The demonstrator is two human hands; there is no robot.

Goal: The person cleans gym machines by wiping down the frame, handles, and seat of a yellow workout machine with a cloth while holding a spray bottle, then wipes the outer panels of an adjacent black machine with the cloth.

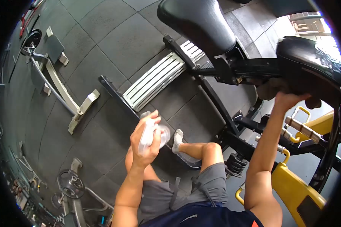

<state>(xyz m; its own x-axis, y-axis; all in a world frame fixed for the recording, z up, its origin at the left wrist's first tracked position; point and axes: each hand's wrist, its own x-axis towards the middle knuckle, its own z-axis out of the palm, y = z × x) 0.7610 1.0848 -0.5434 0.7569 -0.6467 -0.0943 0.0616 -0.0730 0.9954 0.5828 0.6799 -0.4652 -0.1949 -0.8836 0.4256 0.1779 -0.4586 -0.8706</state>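
My left hand [144, 138] is closed around a spray bottle [164, 136] with a white head and a clear body, held above my left leg. The bottle is partly blurred. On the other side, my right hand [287, 101] reaches to the underside of a black padded cushion [310, 60] on a gym machine. A dark brownish cloth [269, 89] bunches at its fingers, pressed up by the pad. The cushion's shadow hides part of that hand, and its fingers appear closed on the cloth.
A long black seat pad [201, 22] rises ahead, joined to the black frame [216, 106]. A ribbed metal footplate [155, 81] lies between its bars. Yellow machine parts [291, 189] stand at right. Left are a bench with a barbell [53, 87] and a weight plate machine [71, 183].
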